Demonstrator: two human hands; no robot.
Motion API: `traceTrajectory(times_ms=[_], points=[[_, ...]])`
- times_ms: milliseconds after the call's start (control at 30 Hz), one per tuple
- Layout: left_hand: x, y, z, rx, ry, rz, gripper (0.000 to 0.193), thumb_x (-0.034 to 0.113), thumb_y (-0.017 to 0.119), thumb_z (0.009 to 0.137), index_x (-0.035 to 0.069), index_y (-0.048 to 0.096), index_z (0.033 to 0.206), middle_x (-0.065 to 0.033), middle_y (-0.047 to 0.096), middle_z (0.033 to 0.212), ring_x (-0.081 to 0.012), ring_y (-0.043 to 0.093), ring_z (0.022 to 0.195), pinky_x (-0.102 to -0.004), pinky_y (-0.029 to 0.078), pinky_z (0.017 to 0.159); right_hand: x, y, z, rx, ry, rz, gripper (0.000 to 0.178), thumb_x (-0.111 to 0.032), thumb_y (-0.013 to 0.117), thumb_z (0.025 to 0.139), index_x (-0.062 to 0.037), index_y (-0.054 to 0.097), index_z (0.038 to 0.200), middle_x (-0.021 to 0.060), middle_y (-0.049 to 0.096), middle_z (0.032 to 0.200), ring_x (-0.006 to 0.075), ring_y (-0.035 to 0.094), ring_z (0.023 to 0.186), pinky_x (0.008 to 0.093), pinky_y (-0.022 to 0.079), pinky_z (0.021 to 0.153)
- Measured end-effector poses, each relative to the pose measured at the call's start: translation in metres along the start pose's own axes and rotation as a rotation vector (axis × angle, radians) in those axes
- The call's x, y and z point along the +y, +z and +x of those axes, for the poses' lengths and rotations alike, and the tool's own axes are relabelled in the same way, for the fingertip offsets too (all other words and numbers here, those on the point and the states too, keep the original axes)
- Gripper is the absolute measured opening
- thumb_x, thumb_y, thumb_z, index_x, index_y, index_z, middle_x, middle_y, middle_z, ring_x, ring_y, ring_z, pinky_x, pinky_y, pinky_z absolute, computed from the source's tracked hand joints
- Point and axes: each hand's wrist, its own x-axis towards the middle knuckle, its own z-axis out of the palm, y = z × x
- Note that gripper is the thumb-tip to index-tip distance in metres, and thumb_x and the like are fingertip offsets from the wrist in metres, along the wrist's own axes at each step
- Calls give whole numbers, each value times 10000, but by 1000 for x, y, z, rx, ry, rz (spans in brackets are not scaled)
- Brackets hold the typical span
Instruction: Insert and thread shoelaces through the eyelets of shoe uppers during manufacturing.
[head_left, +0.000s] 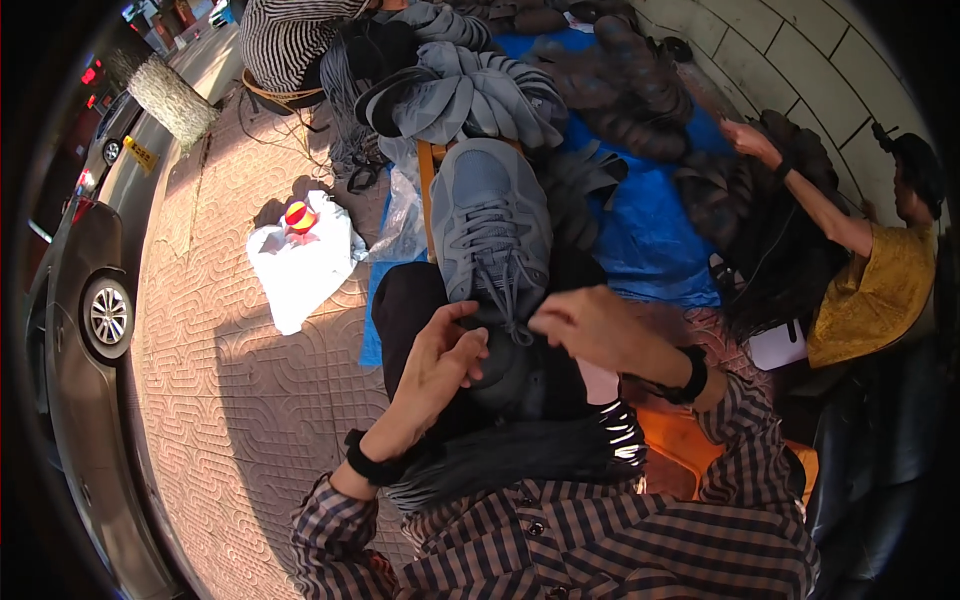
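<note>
A grey sneaker (487,205) sits in front of my knees, its toe pointing away from me. Its grey shoelaces (508,300) are threaded, and a loop and loose ends hang toward the dark opening at the near side. My left hand (435,360) is just left of that opening, thumb and forefinger apart, other fingers bent. On the other side, my right hand (590,325) has its fingers drawn together close to the lace ends; they are slightly blurred, and anything pinched there is hidden. Across my lap lies a thick bundle of black laces (500,465).
Grey shoe uppers (480,105) are heaped beyond the sneaker. Darker pieces (620,90) lie on a blue sheet (650,250). At right, a person in a yellow top (875,290) reaches toward them. A white bag (305,265) rests on the paving at left, near a parked car (85,380).
</note>
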Motion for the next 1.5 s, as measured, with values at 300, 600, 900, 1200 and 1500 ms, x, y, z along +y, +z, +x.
traceTrajectory(times_ms=[300,600,900,1200,1500], points=[[-5,9,49,-140,-230,-223,347,197,461,979,-12,540,1246,4,564,710,-80,477,561,-213,365,517,16,12,12,-270,11,430,284,-223,566,943,-14,624,760,48,629,596,96,598,505,246,443,460],[-17,8,56,-172,-165,-294,192,107,481,926,20,653,927,18,468,564,-66,421,471,-231,325,444,8,30,-23,-232,-234,-68,236,-329,517,973,-109,589,932,79,613,715,284,662,760,686,286,1016],[7,4,47,469,696,1215,704,195,698,758,82,411,1391,-161,547,1297,-325,577,1092,-467,364,1001,-10,-13,28,640,-584,-572,496,-161,665,835,-53,495,1289,153,609,1100,328,661,889,447,530,816],[-9,-11,44,363,712,1120,641,97,627,808,18,373,1391,-222,498,1319,-375,526,1178,-490,352,1052,46,-19,47,206,-258,-220,737,-257,680,852,-14,308,1441,237,500,1328,383,591,1120,436,490,925],[-48,-6,-4,164,485,582,569,48,623,847,-75,353,1332,-307,502,1247,-443,522,1168,-412,433,972,57,-12,63,65,-34,679,628,-224,733,850,41,429,1331,131,629,1073,168,610,966,309,492,880]])
